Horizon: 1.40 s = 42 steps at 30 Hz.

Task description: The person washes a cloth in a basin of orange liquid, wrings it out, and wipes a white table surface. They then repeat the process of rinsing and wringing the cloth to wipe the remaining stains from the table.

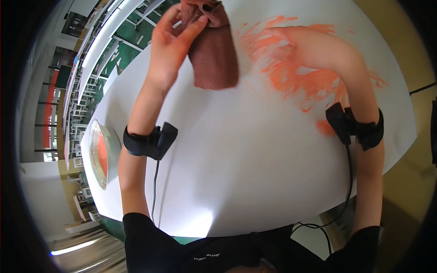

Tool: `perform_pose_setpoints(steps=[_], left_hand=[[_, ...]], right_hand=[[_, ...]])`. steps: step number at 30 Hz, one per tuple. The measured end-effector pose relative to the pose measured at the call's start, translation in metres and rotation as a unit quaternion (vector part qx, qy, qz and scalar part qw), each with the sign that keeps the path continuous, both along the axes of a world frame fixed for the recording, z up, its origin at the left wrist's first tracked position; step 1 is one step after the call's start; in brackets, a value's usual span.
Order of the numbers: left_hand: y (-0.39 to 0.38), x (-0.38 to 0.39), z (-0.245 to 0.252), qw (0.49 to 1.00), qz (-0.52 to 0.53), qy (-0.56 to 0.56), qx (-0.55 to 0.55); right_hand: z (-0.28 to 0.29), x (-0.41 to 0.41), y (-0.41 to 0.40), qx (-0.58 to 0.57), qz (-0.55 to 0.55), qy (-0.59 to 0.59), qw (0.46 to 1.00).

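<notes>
My left hand [177, 37] grips a reddish-brown cloth [215, 58] by its bunched upper part, and the rest hangs down over the white table [259, 153]. To the right, my right hand [286, 47] is over a patch of smeared orange-red stain [297, 82] on the tabletop. It is blurred, its fingers are partly hidden, and I cannot tell whether it touches the surface. A smaller orange-red spot [326, 127] lies beside my right wrist. Each forearm wears a black strapped device with a cable.
At the table's left edge stands a translucent bowl [111, 153] with orange-red contents. Black cables [348, 184] run from both wrist devices, the right one over the table's front edge. Several white desks and stools stand on a green floor to the left. A tan surface borders the table's right side.
</notes>
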<state>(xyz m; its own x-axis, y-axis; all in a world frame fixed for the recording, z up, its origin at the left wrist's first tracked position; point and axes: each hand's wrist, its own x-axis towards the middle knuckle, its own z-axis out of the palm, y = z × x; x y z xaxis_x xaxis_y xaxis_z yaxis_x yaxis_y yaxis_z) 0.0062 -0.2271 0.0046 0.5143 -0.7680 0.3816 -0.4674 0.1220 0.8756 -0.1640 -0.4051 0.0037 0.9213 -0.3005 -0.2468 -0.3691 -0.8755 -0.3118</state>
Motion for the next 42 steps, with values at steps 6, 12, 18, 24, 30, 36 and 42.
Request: perform_pose_setpoints(steps=[6, 12, 18, 24, 30, 36, 42], left_hand=[[0.007, -0.043, -0.013, 0.951, -0.04, 0.299, -0.073], [0.019, -0.055, -0.031, 0.892, -0.11, 0.425, -0.107], [0.033, -0.058, -0.047, 0.862, -0.185, 0.471, 0.004], [0.045, -0.066, -0.026, 0.91, -0.146, 0.383, 0.053], [0.041, -0.098, -0.041, 0.983, 0.015, -0.151, 0.101], [0.048, -0.061, -0.04, 0.984, -0.053, -0.096, -0.137], [0.058, 0.012, -0.007, 0.977, 0.09, 0.098, -0.166]], right_hand=[[0.001, 0.007, 0.032, 0.381, 0.028, -0.206, 0.901], [-0.001, 0.001, 0.05, 0.511, -0.134, -0.271, 0.805], [-0.007, -0.009, 0.049, 0.582, -0.145, -0.314, 0.736], [-0.017, -0.018, 0.041, 0.722, -0.16, -0.154, 0.656], [-0.013, -0.007, 0.082, 0.793, -0.226, -0.134, 0.549], [-0.033, 0.027, 0.073, 0.538, -0.287, -0.253, 0.751], [-0.04, 0.142, -0.021, -0.087, 0.051, -0.358, 0.928]])
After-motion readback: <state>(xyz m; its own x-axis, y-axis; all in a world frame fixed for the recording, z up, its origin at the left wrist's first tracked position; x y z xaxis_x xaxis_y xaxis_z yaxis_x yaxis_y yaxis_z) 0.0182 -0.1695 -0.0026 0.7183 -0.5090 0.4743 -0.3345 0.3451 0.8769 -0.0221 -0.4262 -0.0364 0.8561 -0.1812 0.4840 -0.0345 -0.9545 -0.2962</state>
